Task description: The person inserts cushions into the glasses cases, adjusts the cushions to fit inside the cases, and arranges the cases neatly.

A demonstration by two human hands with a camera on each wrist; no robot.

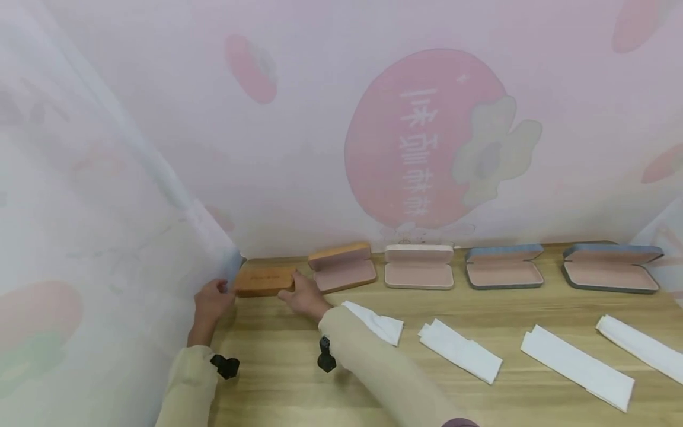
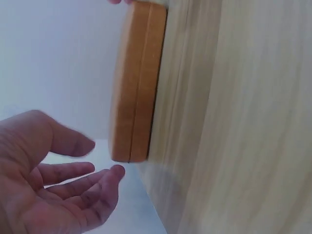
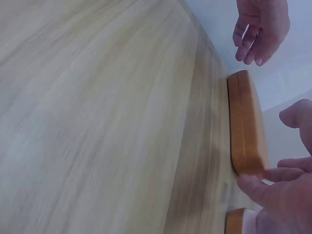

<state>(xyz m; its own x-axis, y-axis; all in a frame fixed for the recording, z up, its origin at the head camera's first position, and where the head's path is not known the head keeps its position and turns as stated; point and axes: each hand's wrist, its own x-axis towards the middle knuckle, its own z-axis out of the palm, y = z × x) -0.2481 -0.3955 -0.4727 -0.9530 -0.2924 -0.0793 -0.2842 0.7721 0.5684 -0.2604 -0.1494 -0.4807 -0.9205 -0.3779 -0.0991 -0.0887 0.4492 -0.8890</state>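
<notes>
A closed orange-brown glasses case [image 1: 265, 281] lies on the wooden table in the far left corner. At its left end is my left hand [image 1: 211, 303], fingers loosely bent; in the left wrist view the fingertips [image 2: 117, 171] are just off the case's end. My right hand [image 1: 306, 295] is at the opposite end. In the right wrist view one fingertip [image 3: 249, 182] meets the end of the case, while another digit stands raised and apart from it. Neither hand is wrapped around the case.
To the right, along the back wall, stand opened glasses cases: an orange one [image 1: 345, 275], a white one [image 1: 419, 275], a blue-grey one [image 1: 504, 275] and a dark blue one [image 1: 610, 277]. Several folded white cloths [image 1: 461, 351] lie in front of them. A patterned sheet [image 1: 133, 267] borders the left.
</notes>
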